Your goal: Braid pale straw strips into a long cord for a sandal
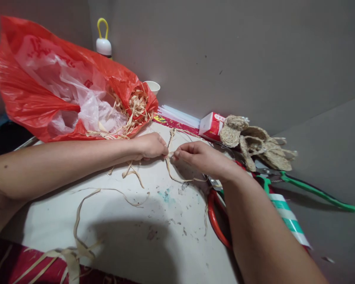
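Near the middle of the white tabletop [189,228], my left hand [154,146] pinches a thin tan raffia strand [169,167]. My right hand [192,154] faces it from the right, thumb and fingertips pressed together on the same strand work. The fingertips of both hands are only a small distance apart. A short braided or twisted piece [172,136] rises just beyond the fingertips. One loose tail curves below them and runs right, under my right wrist. The exact crossing of the fibres between the fingers is too small to make out.
A red plastic bag [26,94] spilling dry raffia [137,104] lies at left. Red-handled scissors [214,221] sit beside my right forearm. Woven straw pieces [254,144], a red-white box [210,125] and green-handled pliers [319,189] are at right. Loose strips [72,262] lie in front.
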### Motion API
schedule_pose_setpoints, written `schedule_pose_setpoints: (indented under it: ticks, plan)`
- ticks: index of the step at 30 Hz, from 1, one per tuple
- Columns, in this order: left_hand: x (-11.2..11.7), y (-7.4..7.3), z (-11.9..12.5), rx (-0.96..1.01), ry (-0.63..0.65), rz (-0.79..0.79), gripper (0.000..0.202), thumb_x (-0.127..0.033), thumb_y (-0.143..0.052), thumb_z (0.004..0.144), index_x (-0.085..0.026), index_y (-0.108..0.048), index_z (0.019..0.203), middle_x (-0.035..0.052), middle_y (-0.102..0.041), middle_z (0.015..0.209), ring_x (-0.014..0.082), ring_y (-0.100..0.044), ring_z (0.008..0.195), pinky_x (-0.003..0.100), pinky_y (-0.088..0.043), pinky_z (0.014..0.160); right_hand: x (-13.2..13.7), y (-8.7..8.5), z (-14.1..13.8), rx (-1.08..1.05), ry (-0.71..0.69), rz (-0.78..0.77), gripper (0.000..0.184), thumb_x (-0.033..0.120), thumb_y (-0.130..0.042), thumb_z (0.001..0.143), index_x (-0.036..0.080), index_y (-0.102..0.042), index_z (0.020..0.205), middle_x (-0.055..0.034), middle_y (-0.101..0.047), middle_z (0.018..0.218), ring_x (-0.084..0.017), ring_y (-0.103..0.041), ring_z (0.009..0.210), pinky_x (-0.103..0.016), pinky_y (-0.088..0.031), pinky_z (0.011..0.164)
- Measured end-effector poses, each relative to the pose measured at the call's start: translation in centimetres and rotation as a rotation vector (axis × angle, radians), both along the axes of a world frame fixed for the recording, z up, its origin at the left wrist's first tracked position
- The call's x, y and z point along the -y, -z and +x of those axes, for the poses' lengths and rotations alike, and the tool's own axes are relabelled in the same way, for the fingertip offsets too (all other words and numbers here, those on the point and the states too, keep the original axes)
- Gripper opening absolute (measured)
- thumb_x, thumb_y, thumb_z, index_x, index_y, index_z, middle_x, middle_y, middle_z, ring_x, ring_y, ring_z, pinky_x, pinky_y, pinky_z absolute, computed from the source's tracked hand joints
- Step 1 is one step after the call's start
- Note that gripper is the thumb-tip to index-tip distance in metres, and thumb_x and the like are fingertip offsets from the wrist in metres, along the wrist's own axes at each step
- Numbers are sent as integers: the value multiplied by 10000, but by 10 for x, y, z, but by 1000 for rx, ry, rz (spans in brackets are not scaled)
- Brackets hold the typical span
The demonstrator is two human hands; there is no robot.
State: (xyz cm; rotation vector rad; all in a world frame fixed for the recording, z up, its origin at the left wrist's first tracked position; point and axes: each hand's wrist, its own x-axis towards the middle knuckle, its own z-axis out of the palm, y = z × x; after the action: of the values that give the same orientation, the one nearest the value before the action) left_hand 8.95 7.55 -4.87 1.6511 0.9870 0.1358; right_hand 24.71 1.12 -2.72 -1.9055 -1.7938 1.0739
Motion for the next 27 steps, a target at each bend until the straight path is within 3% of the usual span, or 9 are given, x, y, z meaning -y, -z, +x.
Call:
schedule_pose_setpoints:
  ticks: [6, 9, 13, 16, 21, 24, 27]
  plan:
    - [0, -5, -2, 93, -6, -98, 228, -133, -520, 726, -168, -483, 504, -71, -290, 349, 51, -213, 310, 226, -139, 355, 6, -5, -20, -50, -15, -67, 190, 223, -491, 801, 165, -598, 655, 35, -429, 483, -75, -321, 388, -219, -240, 379]
    - [-2, -8, -3, 120, -11, -186, 237, -94, -514, 705, -163, -453, 487, -72, -281, 364, 44, -215, 321, 214, -135, 357, 11, 0, -31, 44, -17, -87, 179, 199, -487, 774, 181, -540, 604, 27, -450, 454, -95, -386, 383, -226, -259, 382]
    - [-3, -8, -1, 142, -22, -304, 292, -97, -495, 708, -171, -380, 450, -70, -257, 369, 37, -194, 324, 206, -104, 354, 13, 7, -36, 214, -73, 24, 224, 182, -469, 763, 193, -475, 539, -4, -501, 446, -112, -404, 384, -248, -267, 407]
    - [-1, -6, 0, 159, -30, -341, 354, -136, -489, 725, -181, -328, 413, -65, -247, 360, 35, -186, 319, 206, -97, 346, 13, 8, -37, 382, -158, 110, 205, 175, -451, 780, 183, -542, 598, -55, -594, 562, -137, -467, 472, -262, -291, 470]
    - [2, -4, 0, 219, -45, -275, 289, -96, -513, 728, -159, -421, 462, -66, -286, 357, 35, -216, 318, 192, -118, 349, 21, 1, -51, 610, -235, 157, 260, 196, -407, 818, 147, -661, 790, -139, -686, 766, -195, -553, 609, -289, -303, 539]
    - [1, -3, -1, 216, -32, -304, 239, -123, -525, 767, -147, -515, 530, -73, -277, 351, 37, -198, 314, 196, -113, 349, 32, -8, -68, 588, -365, 92, 269, 193, -415, 815, 146, -670, 744, -126, -682, 718, -175, -523, 568, -282, -297, 522]
    - [-2, -4, -3, 210, -13, -334, 211, -122, -532, 780, -136, -552, 571, -83, -256, 347, 34, -178, 308, 198, -107, 350, 47, -24, -86, 463, -587, -6, 226, 152, -460, 784, 148, -656, 671, -78, -658, 648, -134, -468, 530, -262, -293, 497]
